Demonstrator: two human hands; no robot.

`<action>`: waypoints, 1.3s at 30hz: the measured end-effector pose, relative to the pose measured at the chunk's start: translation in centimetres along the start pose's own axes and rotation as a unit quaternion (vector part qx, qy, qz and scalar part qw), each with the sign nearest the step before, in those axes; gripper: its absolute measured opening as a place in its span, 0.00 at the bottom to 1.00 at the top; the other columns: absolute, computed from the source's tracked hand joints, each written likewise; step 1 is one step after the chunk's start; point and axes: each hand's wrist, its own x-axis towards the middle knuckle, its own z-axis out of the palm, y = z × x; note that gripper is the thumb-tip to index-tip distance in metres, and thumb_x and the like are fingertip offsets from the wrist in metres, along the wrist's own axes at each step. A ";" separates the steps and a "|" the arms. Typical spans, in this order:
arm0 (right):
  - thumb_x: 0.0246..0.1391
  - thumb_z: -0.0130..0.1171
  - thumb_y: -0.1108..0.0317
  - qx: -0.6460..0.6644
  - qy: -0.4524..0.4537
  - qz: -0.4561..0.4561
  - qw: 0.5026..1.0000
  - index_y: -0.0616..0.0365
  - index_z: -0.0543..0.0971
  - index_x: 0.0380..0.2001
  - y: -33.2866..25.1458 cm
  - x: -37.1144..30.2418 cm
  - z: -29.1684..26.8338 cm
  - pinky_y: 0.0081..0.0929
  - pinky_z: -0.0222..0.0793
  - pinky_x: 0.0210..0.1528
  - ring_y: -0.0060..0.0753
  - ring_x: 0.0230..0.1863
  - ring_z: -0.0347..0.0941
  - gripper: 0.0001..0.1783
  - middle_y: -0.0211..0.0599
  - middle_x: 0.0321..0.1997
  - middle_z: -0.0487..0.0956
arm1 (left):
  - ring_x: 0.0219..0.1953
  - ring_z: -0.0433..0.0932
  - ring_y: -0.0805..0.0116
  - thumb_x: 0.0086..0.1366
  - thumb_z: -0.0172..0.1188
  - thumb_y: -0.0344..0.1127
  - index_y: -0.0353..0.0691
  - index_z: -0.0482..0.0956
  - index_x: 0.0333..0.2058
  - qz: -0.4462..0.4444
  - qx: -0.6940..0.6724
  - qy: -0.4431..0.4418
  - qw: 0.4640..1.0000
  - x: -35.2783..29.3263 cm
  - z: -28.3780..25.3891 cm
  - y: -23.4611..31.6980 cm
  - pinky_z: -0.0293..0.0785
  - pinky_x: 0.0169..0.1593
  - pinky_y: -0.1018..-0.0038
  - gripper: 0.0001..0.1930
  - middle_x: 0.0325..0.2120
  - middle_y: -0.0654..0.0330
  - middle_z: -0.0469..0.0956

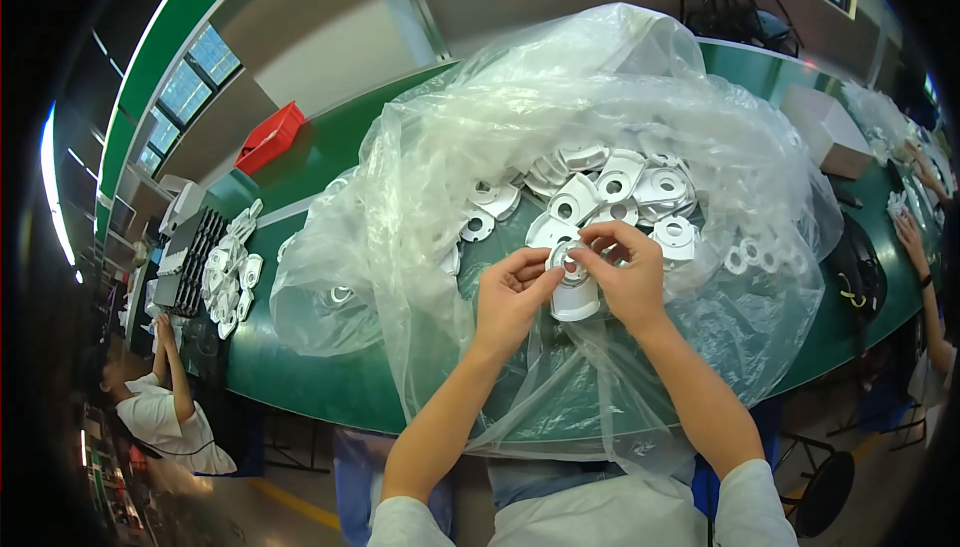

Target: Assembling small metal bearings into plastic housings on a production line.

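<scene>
Between my two hands is a white plastic housing (574, 301) with a round ring-shaped end and a curved, wider base toward me. My left hand (515, 295) grips its ring end from the left, thumb and fingers closed on the rim. From the right, my right hand (625, 272) pinches the same ring, with the thumb over the central hole. Just beyond my hands lies a pile of similar white housings (615, 177) with round holes, heaped inside a large clear plastic bag (430, 137). The bag's near edge spreads under my forearms.
The green table (310, 377) runs left and right. A red bin (270, 137) stands at the far left, a cardboard box (825, 132) at the far right. More white parts (230, 267) lie beside black trays (188, 262) near a seated person (175, 407). Another person's hand (910, 240) is at right.
</scene>
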 end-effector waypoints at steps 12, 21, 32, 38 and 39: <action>0.54 0.58 0.71 0.269 -0.134 0.131 0.945 0.64 0.75 0.43 0.4 -1.0 1.2 0.17 0.67 0.41 0.17 0.37 0.71 0.13 0.30 0.37 0.77 | 0.34 0.76 0.77 0.59 0.58 0.23 0.30 0.75 0.43 0.020 -0.004 0.044 0.999 0.1 -0.1 -0.2 0.72 0.35 0.83 0.12 0.34 0.59 0.79; 0.62 0.46 0.62 0.311 -0.227 0.221 0.896 0.66 0.72 0.43 1.0 -2.2 1.0 0.25 0.76 0.31 0.35 0.30 0.78 0.17 0.44 0.35 0.78 | 0.26 0.73 0.75 0.61 0.56 0.33 0.32 0.79 0.30 0.156 0.213 0.108 0.959 0.9 -2.9 1.2 0.70 0.30 0.78 0.09 0.26 0.60 0.77; 0.58 0.49 0.61 0.313 -0.385 0.234 0.836 0.68 0.72 0.37 -0.6 -2.4 0.4 0.29 0.77 0.25 0.39 0.27 0.78 0.17 0.45 0.31 0.77 | 0.31 0.72 0.80 0.68 0.44 0.44 0.37 0.75 0.38 -0.070 0.036 -0.182 0.980 0.2 -1.2 -0.3 0.69 0.33 0.81 0.16 0.30 0.63 0.75; 0.58 0.50 0.60 0.351 -0.389 0.237 0.818 0.67 0.72 0.36 -0.4 -2.5 1.1 0.30 0.77 0.25 0.40 0.27 0.78 0.17 0.45 0.31 0.76 | 0.32 0.71 0.79 0.68 0.44 0.44 0.36 0.74 0.38 -0.025 0.056 -0.194 0.979 0.3 -2.3 -0.1 0.69 0.35 0.81 0.16 0.32 0.63 0.75; 0.58 0.51 0.60 0.358 -0.380 0.234 0.820 0.67 0.72 0.36 -0.6 -2.6 1.2 0.30 0.77 0.25 0.40 0.27 0.78 0.17 0.45 0.32 0.76 | 0.32 0.71 0.78 0.68 0.44 0.44 0.36 0.74 0.39 -0.008 0.082 -0.196 0.977 0.4 -2.7 -0.1 0.69 0.35 0.81 0.16 0.31 0.63 0.74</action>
